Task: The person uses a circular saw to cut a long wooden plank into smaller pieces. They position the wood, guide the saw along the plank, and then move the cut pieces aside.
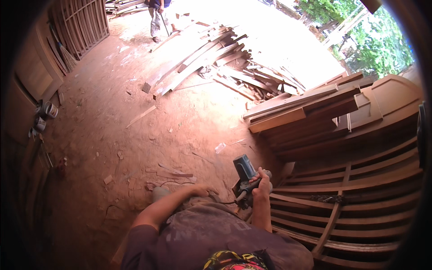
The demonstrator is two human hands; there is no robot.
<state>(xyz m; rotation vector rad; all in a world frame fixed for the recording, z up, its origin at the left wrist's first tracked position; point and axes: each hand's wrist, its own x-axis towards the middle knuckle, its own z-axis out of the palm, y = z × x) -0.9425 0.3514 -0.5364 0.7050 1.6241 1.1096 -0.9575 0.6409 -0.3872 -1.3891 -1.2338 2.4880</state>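
My right hand point(262, 183) is closed round the dark handle of a router-like power tool point(244, 167) with a boxy grey-blue motor housing, held to the right of my body. A dark cord leaves its lower side near my waist. In front of my belly, my left hand point(204, 191) sits with its fingers loosely apart and plainly holds no tool. A curved strip lies by its fingertips; whether they touch it, I cannot tell. To the right of the tool stands a slatted wooden frame point(333, 220), its long bars running close to my right forearm.
Stacked boards point(297, 112) and panelled wood lie at the right. Ahead is a heap of timber offcuts point(225, 58). Tins point(49, 109) stand by the left wall near a wooden door panel point(38, 74). Another person point(157, 13) stands far off with a stick. Wood scraps dot the earth floor point(103, 135).
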